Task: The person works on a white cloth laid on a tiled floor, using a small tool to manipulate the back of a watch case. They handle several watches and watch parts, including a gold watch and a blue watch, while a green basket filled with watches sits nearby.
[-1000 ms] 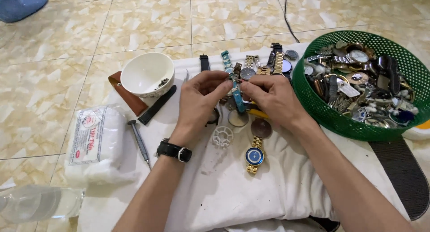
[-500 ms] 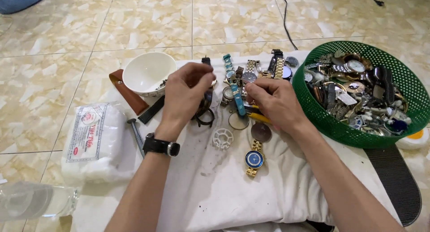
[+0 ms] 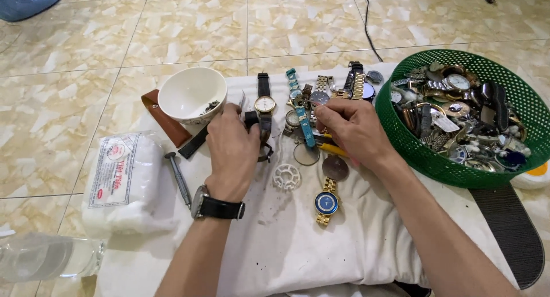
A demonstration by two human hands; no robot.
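Note:
My left hand [image 3: 232,151], with a black wristwatch on its wrist, grips a dark watch with a black strap [image 3: 262,133] over the white cloth [image 3: 298,245], just right of the white bowl [image 3: 189,93]. My right hand [image 3: 355,131] is closed around a yellow-handled tool [image 3: 332,149], next to a teal-strapped watch [image 3: 303,125]. Between and below the hands lie a glass ring [image 3: 306,153], a dark round disc [image 3: 335,168], a white plastic ring [image 3: 286,176] and a gold watch with a blue dial [image 3: 326,202].
A green basket [image 3: 452,170] heaped with watches stands at the right. Several watches [image 3: 264,102] lie in a row behind the hands. A screwdriver [image 3: 179,179], a cotton pack [image 3: 123,182], a brown strap [image 3: 166,119], a clear bottle [image 3: 46,257] and a black strap [image 3: 507,234] lie around.
My left hand has drawn away from my right hand to the left, toward the bowl, carrying the dark watch. My right hand has stayed near the teal-strapped watch.

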